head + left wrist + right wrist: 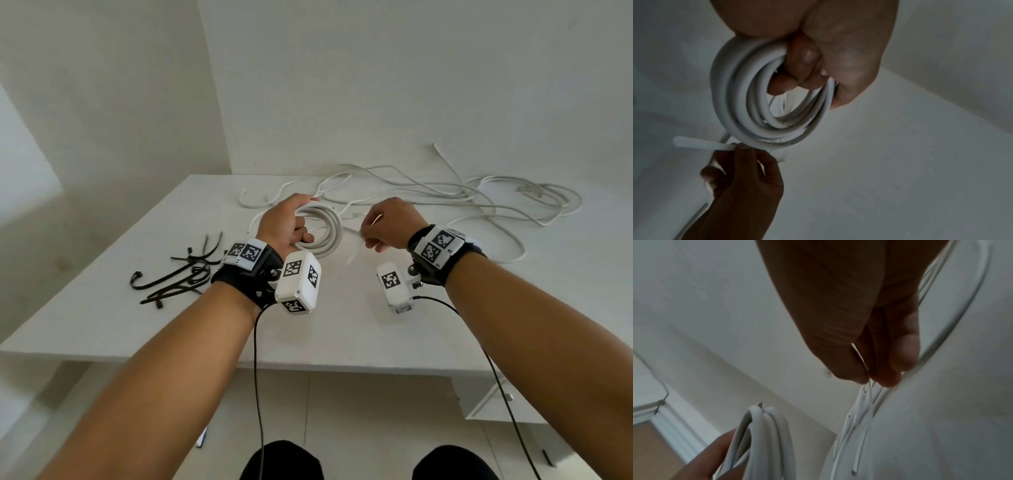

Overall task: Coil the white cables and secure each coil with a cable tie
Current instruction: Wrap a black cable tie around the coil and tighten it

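My left hand [297,229] is lifted a little off the white table [342,329], fingers curled round a coil of white cable [329,236]. In the left wrist view the coil [731,100] has several loops hanging from the curled left fingers [805,56]. To its right, my right hand [371,240] pinches a thin white strip [354,253], seemingly a cable tie, just beside the coil. The right wrist view shows that strip [860,356] between thumb and finger, with the coil [764,434] lower left. The left wrist view has the right hand [744,168] below the coil, the strip [701,144] sticking out left.
Several black cable ties [181,274] lie at the table's left. Loose white cables [479,202] sprawl over the back and right of the table, against the wall. A white drawer unit [496,407] stands below the table's right front edge.
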`<state>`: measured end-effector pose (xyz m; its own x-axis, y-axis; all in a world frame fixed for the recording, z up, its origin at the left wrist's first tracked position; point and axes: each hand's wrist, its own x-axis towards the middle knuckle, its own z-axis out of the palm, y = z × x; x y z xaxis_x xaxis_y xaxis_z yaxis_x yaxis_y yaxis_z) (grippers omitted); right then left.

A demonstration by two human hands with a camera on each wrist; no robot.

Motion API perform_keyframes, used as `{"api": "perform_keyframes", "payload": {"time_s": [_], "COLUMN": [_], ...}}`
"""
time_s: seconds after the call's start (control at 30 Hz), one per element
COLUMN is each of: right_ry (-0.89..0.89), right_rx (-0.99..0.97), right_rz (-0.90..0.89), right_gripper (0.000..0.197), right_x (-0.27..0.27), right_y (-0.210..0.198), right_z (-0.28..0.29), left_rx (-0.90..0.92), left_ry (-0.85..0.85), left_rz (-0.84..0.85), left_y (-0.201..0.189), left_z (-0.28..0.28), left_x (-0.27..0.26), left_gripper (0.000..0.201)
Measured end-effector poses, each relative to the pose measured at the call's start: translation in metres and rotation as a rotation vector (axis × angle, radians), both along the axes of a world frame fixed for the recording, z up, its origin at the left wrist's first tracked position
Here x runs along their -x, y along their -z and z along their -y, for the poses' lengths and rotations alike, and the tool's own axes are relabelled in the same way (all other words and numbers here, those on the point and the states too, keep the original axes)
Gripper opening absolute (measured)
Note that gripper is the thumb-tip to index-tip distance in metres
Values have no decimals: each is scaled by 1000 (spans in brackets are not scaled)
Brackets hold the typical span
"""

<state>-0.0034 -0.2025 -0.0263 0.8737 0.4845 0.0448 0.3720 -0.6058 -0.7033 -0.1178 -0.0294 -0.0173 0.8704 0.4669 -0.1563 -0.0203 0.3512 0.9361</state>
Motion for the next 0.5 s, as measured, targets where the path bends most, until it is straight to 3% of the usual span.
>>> {"api": "perform_keyframes", "payload": {"time_s": [0.33,0.4,0.5], "right_ry": [312,286,163], "right_rx": [-516,-488,-293], "right_rz": [-123,-172,-193], "right_gripper": [7,6,4], "right_x": [-40,-40,-42], "right_y": [15,14,9], "right_z": [41,39,37], "left_rx": [10,25,15], "left_ry": [242,251,246], "left_rz": [-6,-9,-19], "left_y": [10,14,19], "left_z": [70,74,78], "left_x": [-61,-69,-77], "left_gripper": [23,22,24]}}
